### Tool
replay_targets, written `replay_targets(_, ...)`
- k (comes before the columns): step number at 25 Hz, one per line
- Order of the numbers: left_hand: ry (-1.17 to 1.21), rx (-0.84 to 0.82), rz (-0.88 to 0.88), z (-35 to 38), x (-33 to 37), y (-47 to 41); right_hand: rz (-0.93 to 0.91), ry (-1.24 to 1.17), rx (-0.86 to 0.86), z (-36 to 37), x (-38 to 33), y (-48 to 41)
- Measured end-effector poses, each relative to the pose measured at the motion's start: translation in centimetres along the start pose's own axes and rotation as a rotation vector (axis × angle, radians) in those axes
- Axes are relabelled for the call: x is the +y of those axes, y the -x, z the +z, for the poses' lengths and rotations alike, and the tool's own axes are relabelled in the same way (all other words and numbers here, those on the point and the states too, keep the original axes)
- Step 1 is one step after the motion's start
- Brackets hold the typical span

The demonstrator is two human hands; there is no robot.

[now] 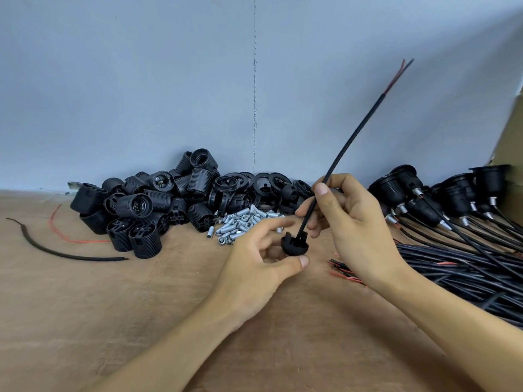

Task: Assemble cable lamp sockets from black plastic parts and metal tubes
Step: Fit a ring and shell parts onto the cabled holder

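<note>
Cable [353, 137], black and round-sheathed, ran up and to the right from the hands. At its upper tip the sheath was stripped, showing one red and one dark core. Right hand [356, 222] pinched it low on its length, between thumb and curled fingers. The cable's lower end entered a smooth black dome-shaped cap [294, 246]. Left hand [254, 267] held the cap just above the surface, thumb beneath and fingers curled behind. Those fingers were motion-blurred, so exact contact was not readable. How far the cable passed through the cap was hidden.

Against the wall lay a heap of ribbed, threaded black socket bodies [147, 210], flat black rings [254, 185] and a scatter of short bright metal tubes [243, 222]. At right, finished sockets [452, 199] with metal necks lay on a bundle of black cables [467, 273] that ran out of view. A loose sheath piece [56, 252] and a red wire [85, 241] lay at left.

Surface [113, 321]: brown, matt, board-like. Wall [141, 80]: pale blue-grey with a vertical seam.
</note>
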State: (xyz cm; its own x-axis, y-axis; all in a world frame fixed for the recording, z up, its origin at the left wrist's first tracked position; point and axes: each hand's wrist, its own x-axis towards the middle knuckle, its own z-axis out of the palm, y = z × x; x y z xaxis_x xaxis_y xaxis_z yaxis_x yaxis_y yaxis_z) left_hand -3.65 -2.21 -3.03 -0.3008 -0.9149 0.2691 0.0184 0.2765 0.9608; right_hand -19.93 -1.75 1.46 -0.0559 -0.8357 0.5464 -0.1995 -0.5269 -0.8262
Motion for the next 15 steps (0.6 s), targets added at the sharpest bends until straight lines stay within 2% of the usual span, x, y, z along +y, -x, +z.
replay_targets(4,0.132,-0.013,-0.096,0.0,0.3,-0.1,0.112,-0.049,0.023,-0.6,0.3,-0.8)
replay_targets(8,0.317,-0.099,-0.170,-0.2,1.1,-0.2,0.293,-0.251,-0.013,-0.9,0.7,-0.9)
replay_targets(12,0.411,-0.096,-0.247,-0.7,1.3,-0.5,0.279,-0.084,-0.106,0.1,0.9,0.1)
replay_targets(15,0.388,-0.166,-0.237,-0.9,1.3,-0.4,0.265,-0.056,-0.111,0.3,0.2,0.2)
